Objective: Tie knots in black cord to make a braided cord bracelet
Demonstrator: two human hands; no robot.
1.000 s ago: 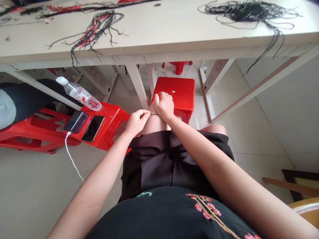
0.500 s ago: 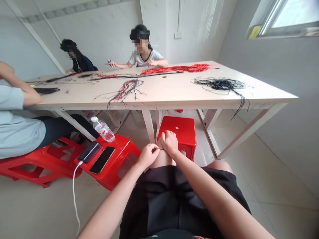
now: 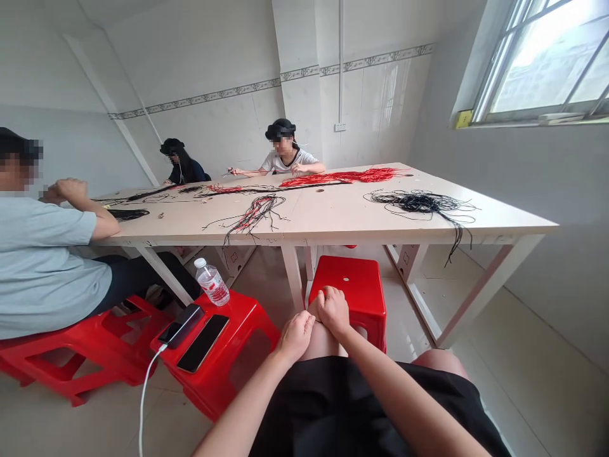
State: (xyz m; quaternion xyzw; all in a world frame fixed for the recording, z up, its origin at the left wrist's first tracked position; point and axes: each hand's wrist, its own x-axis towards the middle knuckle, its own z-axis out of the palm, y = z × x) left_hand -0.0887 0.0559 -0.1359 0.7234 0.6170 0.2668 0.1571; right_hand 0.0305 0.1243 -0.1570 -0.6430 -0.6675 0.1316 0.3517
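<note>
Left hand (image 3: 295, 337) and right hand (image 3: 333, 312), lower centre of frame: fingers (image 3: 327, 299) curled together on bare knee (image 3: 321, 339); whether they clamp anything, cannot tell. Beside them: red plastic stool (image 3: 349, 285), black smartphone (image 3: 203, 343) on second red plastic stool (image 3: 238, 325).

A long pale table (image 3: 323, 219) holds a black cord tangle (image 3: 419, 202) at its right end, a red-and-black cord bunch (image 3: 254, 214) at its near edge, and red cords (image 3: 345, 177) along its far edge.
</note>
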